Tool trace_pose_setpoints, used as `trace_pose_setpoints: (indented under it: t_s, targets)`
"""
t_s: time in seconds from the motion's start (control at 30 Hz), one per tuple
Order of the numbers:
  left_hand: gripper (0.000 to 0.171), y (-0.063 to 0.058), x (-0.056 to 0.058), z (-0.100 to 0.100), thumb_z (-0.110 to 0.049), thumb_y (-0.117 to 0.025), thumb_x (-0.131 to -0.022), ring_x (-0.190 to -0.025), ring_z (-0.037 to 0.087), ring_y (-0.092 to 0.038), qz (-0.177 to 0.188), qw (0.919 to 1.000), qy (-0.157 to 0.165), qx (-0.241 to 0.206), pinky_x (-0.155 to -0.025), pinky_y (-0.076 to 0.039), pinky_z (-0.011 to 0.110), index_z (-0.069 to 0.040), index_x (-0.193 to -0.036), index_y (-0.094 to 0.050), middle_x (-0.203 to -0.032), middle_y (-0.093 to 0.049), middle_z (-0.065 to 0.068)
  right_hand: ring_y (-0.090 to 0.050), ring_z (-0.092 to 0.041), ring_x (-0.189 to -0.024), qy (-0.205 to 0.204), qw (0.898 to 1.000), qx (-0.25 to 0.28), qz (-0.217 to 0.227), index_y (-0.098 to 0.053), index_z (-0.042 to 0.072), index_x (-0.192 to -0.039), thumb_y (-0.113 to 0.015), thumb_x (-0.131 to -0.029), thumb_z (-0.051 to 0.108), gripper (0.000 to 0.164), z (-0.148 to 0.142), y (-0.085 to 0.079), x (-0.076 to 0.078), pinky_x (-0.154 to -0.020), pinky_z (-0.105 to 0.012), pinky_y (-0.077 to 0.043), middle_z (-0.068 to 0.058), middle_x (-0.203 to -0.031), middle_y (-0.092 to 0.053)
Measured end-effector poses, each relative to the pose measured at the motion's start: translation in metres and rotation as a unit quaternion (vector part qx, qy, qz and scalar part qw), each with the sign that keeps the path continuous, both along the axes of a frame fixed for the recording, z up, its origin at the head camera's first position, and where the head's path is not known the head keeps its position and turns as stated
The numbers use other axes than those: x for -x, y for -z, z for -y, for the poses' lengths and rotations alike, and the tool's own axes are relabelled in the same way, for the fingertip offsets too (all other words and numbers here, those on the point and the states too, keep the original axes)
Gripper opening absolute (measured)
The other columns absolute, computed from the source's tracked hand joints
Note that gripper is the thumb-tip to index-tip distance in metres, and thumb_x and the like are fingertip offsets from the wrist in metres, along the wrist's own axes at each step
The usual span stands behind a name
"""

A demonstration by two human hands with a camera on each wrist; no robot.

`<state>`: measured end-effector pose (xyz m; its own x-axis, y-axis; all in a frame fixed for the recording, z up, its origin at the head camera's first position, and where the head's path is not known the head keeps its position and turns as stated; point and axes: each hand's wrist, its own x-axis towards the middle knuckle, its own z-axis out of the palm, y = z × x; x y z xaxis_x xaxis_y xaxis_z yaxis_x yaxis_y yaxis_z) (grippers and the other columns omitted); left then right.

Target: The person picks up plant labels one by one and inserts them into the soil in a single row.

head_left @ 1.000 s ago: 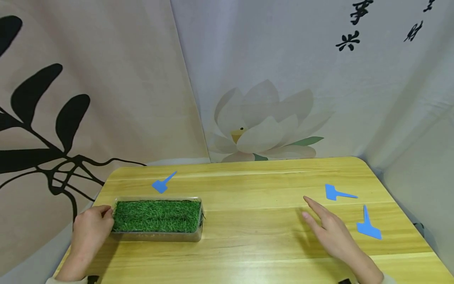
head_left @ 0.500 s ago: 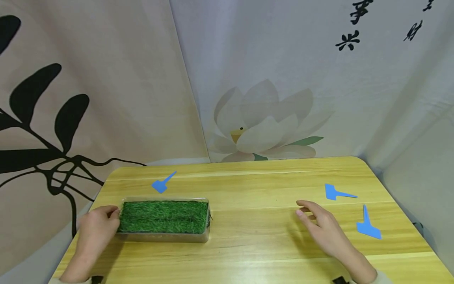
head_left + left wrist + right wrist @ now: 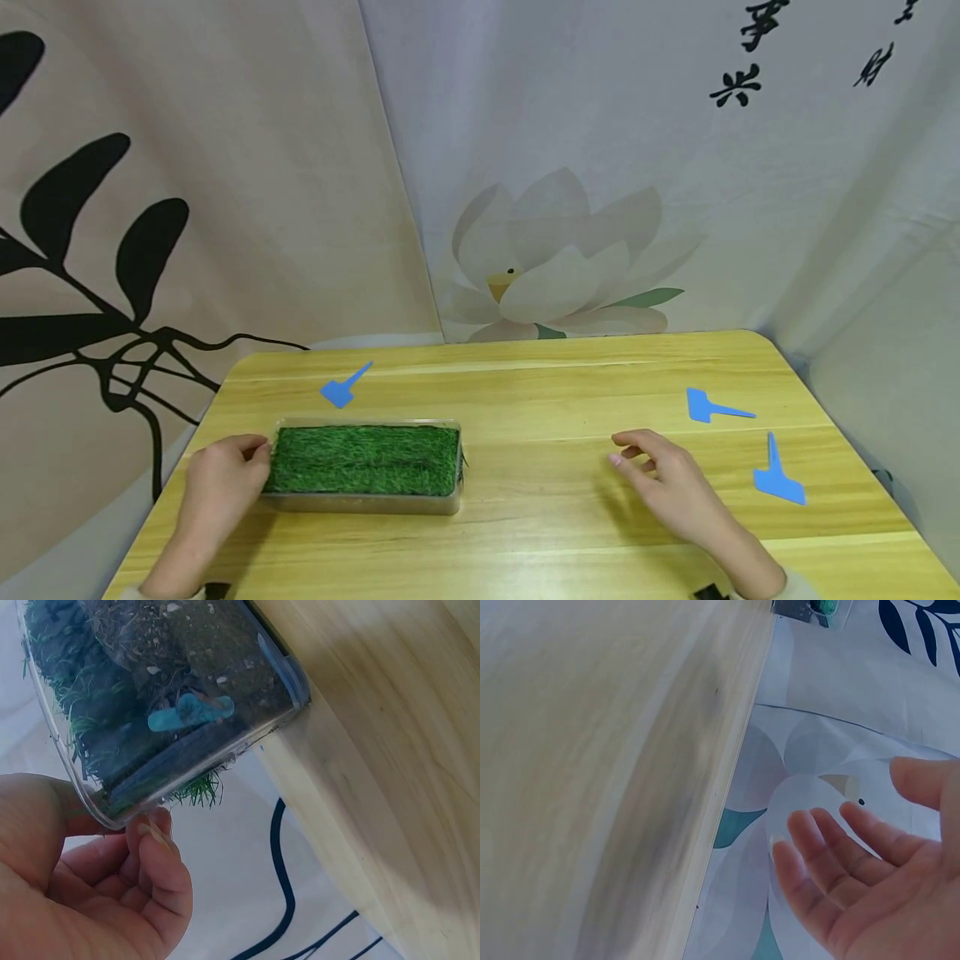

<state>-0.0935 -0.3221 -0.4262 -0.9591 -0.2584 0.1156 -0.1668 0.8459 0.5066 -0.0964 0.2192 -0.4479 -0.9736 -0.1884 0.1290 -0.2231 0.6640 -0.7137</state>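
Observation:
A clear plastic box [image 3: 360, 503] stands on the table at centre left, topped with a green grass mat [image 3: 363, 459]. Through its end wall, the left wrist view shows brown soil [image 3: 217, 645] and a blue-green piece [image 3: 191, 712]. My left hand [image 3: 225, 479] pinches the rim at the box's left end between thumb and fingers. To the right of the box, my right hand [image 3: 667, 483] hovers over the table with relaxed, slightly bent fingers, holding nothing. In the right wrist view that hand [image 3: 870, 877] has its palm showing.
One blue T-shaped plant label [image 3: 341, 393] lies behind the box. Two more, a rear label [image 3: 701, 407] and a front label [image 3: 780, 483], lie right of my right hand. A printed curtain [image 3: 562, 167] hangs behind the wooden table [image 3: 525, 542].
The box has slid to the right along the table, with my left hand on its rim. My right hand has drifted left towards it, and its fingers have bent a little.

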Motion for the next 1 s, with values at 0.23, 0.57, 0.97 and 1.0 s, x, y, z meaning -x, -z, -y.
trace_pose_setpoints:
  t_s: [0.23,0.57,0.97,1.0]
  targets:
    - [0.024,-0.001,0.000,-0.007,-0.007,-0.061,-0.098,-0.078,0.033,-0.072,0.009,0.9998,0.015,-0.012,-0.061,-0.057,0.045,0.010,-0.105,-0.077,-0.091,-0.076,0.022,-0.067,-0.016,-0.101,-0.013,1.000,-0.001,-0.010,-0.073,0.006,-0.120,-0.072,-0.102,0.023,0.025,0.007,0.002,-0.001,-0.081,-0.030,-0.057,-0.002,-0.117,-0.072]
    - [0.026,-0.004,-0.001,-0.019,-0.009,-0.061,-0.098,-0.088,0.038,-0.073,0.023,0.9990,0.032,-0.023,-0.069,-0.059,0.050,0.008,-0.106,-0.078,-0.095,-0.077,0.021,-0.065,-0.009,-0.096,-0.029,0.999,0.007,-0.025,-0.075,0.006,-0.113,-0.075,-0.099,0.017,0.018,0.015,0.004,-0.003,-0.079,-0.029,-0.057,0.000,-0.109,-0.073]
    - [0.025,-0.007,-0.001,-0.032,-0.008,-0.062,-0.099,-0.089,0.037,-0.074,0.038,0.9974,0.045,-0.042,-0.069,-0.060,0.047,0.009,-0.109,-0.077,-0.099,-0.077,0.023,-0.063,-0.004,-0.086,-0.053,0.998,0.026,-0.017,-0.077,0.006,-0.105,-0.074,-0.099,0.014,0.011,0.020,0.003,-0.003,-0.074,-0.026,-0.056,0.009,-0.096,-0.070]
    - [0.025,-0.008,-0.001,-0.033,-0.008,-0.062,-0.099,-0.089,0.036,-0.074,0.039,0.9972,0.046,-0.045,-0.069,-0.060,0.046,0.010,-0.109,-0.077,-0.098,-0.077,0.023,-0.063,-0.004,-0.085,-0.055,0.998,0.026,-0.018,-0.077,0.006,-0.105,-0.074,-0.099,0.014,0.010,0.020,0.003,-0.003,-0.074,-0.026,-0.056,0.008,-0.096,-0.071]
